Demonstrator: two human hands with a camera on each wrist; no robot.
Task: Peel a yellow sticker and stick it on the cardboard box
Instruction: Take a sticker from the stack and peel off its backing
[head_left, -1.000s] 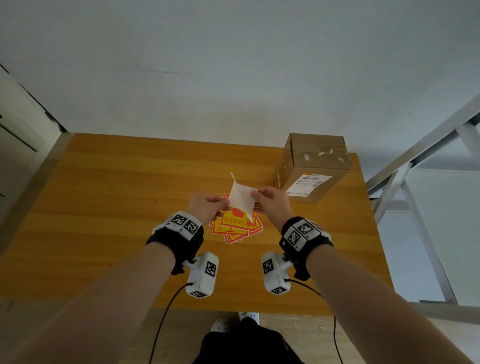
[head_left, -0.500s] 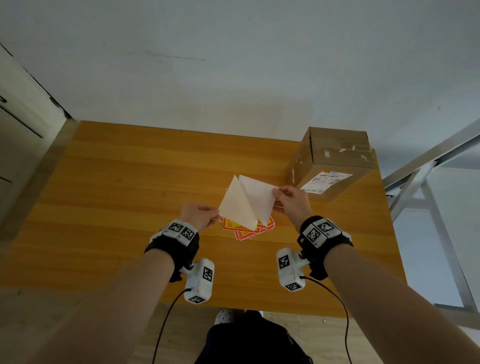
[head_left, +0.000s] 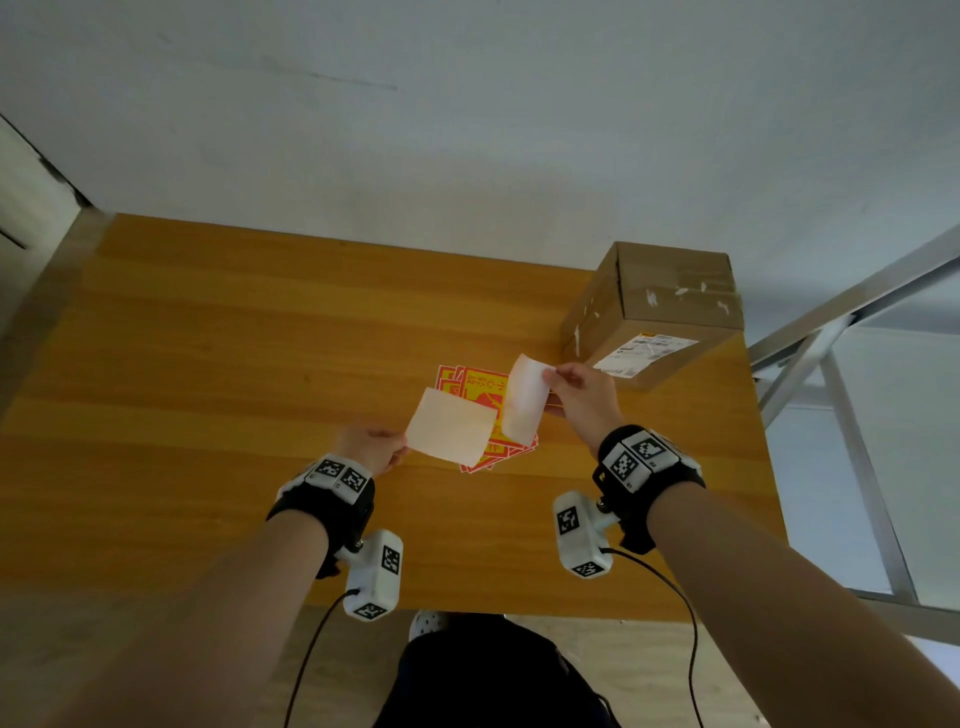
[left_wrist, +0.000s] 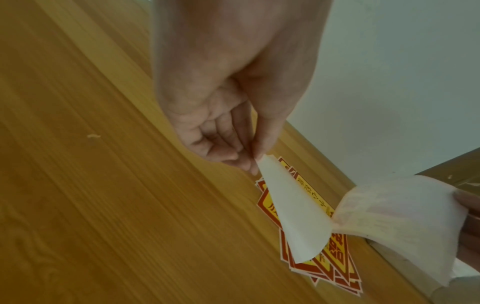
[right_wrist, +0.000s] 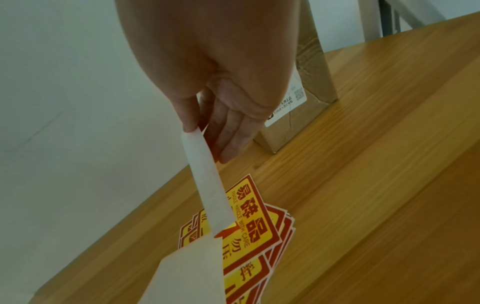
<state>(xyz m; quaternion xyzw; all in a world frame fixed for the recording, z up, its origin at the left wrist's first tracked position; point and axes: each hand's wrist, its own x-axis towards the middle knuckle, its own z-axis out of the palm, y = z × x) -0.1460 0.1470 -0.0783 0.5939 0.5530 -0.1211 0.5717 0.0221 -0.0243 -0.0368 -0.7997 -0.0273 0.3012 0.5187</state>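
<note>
My left hand (head_left: 400, 449) pinches the corner of a white backing sheet (head_left: 449, 434), also seen in the left wrist view (left_wrist: 293, 216). My right hand (head_left: 550, 379) pinches the peeled sticker (head_left: 524, 402), whose pale back faces me with faint print showing through (left_wrist: 394, 216). The two sheets spread apart in a V and still meet at their lower edge. They hang just above a pile of yellow-and-red stickers (head_left: 478, 387) on the table. The cardboard box (head_left: 670, 291) stands at the back right, just beyond my right hand.
The wooden table (head_left: 208, 364) stands against a white wall. A grey metal frame (head_left: 841, 364) rises past the table's right edge. The box carries a white shipping label (head_left: 644, 351) on its near face.
My hands have drawn apart, the left toward me and to the left, the right to the right. The two sheets have opened from a narrow peak into a wide V.
</note>
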